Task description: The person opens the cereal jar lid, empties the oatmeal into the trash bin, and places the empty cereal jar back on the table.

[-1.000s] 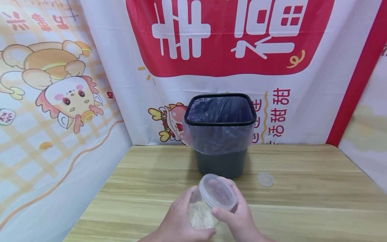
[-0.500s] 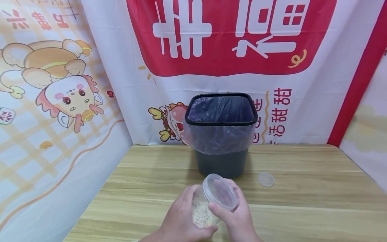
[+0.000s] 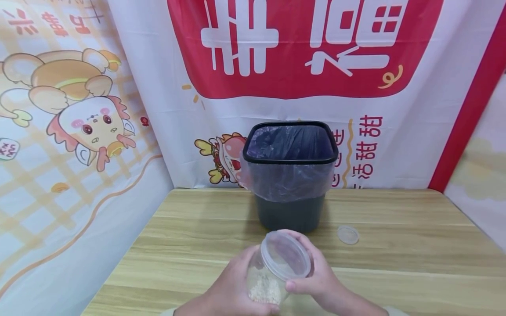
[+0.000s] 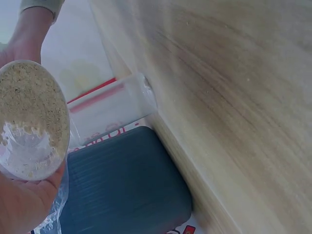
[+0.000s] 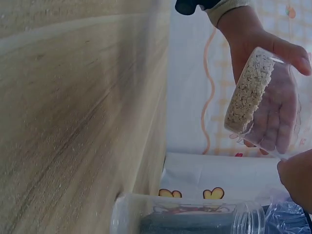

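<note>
A clear plastic jar (image 3: 256, 267), partly filled with pale oat-like flakes (image 5: 251, 92), is held tilted above the table's near part. Its translucent round lid (image 3: 286, 254) sits over the mouth, facing up and to the right. My left hand (image 3: 231, 281) grips the jar's body from the left, thumb low across its front. Around the lid's right side my right hand (image 3: 318, 278) is curled, with the thumb at the lower edge and fingers behind. The left wrist view shows the jar's bottom (image 4: 34, 117) with flakes against it.
A dark bin (image 3: 290, 213) with a purplish plastic liner stands at the back of the wooden table (image 3: 189, 228). Right of it lies a loose clear lid (image 3: 348, 235). A second clear jar (image 5: 195, 214) with a threaded neck stands near the bin, hidden behind the hands in the head view.
My right hand has turned round the lid; its thumb has shifted right and down along the lid's edge. The jar has moved slightly, its flakes have shifted, and sleeve cuffs now show.
</note>
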Available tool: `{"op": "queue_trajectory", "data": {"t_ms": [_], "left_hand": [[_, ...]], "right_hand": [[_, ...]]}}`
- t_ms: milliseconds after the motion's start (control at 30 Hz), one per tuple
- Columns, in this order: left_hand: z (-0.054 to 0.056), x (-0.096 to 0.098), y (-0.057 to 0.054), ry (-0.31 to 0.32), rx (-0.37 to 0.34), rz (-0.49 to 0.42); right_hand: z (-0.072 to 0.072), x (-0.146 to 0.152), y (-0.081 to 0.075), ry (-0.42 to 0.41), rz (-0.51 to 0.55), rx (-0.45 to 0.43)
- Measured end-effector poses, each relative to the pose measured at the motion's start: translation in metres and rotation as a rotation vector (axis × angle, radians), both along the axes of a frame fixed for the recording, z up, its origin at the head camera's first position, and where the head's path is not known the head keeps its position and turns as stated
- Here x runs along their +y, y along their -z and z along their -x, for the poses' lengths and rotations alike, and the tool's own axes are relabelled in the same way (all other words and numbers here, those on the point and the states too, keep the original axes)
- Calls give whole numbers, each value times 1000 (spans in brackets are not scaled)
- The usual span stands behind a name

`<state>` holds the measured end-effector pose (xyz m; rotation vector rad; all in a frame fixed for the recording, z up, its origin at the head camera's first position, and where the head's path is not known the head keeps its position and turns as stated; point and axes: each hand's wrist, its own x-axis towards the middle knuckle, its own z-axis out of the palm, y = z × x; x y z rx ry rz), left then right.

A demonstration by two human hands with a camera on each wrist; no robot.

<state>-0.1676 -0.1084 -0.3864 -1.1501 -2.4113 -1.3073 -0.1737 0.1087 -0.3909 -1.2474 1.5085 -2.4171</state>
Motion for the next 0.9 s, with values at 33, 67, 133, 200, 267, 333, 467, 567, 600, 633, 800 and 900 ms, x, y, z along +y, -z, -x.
{"op": "queue_trajectory", "data": {"t_ms": [33, 67, 133, 200, 267, 333, 467, 567, 600, 633, 800, 900], "left_hand": [[0, 0, 0, -5, 11, 0], [-1, 1, 1, -19, 16, -2], [-2, 2, 1, -64, 42, -6], [-3, 4, 0, -123, 66, -13], [-4, 6, -1, -196, 92, -7], [-5, 8, -1, -258, 129, 10], [-5, 12, 0, -344, 274, 82], [-4, 14, 2, -377, 344, 116], [-4, 14, 2, -383, 357, 123], [-4, 15, 3, -381, 365, 122], [-4, 12, 3, -343, 348, 103], [-5, 9, 1, -304, 294, 83]], "right_hand": [[0, 0, 0, -11, 2, -2], [0, 0, 0, -9, 1, -4], [-3, -2, 0, 20, 3, -32], [-7, -5, -1, 71, 11, -72], [-12, -10, -2, 139, 28, -116], [-16, -16, -3, 209, 51, -142], [-23, -27, -5, 345, 77, -173], [-26, -33, -6, 419, 76, -216], [-27, -34, -6, 433, 74, -232], [-28, -35, -7, 443, 69, -249], [-26, -30, -8, 396, 29, -254], [-20, -22, -6, 298, 0, -195]]}}
